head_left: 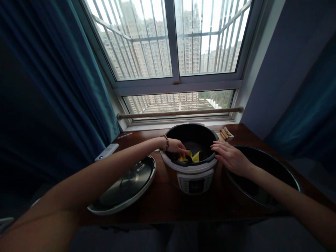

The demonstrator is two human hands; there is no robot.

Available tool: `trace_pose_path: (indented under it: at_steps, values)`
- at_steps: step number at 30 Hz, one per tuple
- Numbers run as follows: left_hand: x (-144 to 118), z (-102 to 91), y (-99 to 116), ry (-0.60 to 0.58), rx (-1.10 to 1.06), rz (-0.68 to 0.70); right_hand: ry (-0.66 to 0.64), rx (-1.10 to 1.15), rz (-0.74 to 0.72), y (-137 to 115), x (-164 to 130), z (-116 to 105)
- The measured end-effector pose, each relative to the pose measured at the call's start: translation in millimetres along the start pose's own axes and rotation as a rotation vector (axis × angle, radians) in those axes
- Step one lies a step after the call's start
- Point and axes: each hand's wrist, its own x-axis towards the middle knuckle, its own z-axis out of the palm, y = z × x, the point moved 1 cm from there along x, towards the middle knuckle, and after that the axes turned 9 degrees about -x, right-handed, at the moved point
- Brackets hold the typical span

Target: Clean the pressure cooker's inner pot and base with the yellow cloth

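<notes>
A white electric pressure cooker with a dark front panel stands lidless on the table. My left hand, a beaded bracelet at its wrist, reaches over the rim into the dark interior. Its fingers are closed on a yellow and black cloth low inside; the fingertips are partly hidden. My right hand rests on the cooker's right rim, its fingers stretched out and holding nothing. Left of the cooker lies its round lid, partly behind my left forearm. A dark inner pot sits on the right, under my right forearm.
The brown wooden table stands against a barred window with a horizontal rail. A white device lies at the back left. Behind my right hand is a small holder with brown pieces. Blue curtains hang on both sides.
</notes>
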Motion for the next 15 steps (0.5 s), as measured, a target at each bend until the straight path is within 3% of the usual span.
trace_pose_path:
  at_steps: [1,4,6,8,12,15]
  values:
    - [-4,-10.0,-1,0.103,0.051,0.040,-0.013,0.009,-0.001,0,4,-3]
    - [-12,-36.4,-16,0.574,0.273,0.112,-0.067,0.047,0.053,2,28,-10]
    - [-9,-44.1,-31,0.795,0.339,0.122,-0.155,0.099,0.109,2,52,-9]
    - [1,-44.0,-46,0.859,0.279,0.109,-0.317,0.178,0.118,0,78,0]
    - [24,-38.3,-69,0.828,0.122,0.063,-0.745,0.315,0.001,-19,118,33]
    - [28,-38.6,-77,0.844,0.075,0.054,-0.906,0.405,-0.047,-41,131,57]
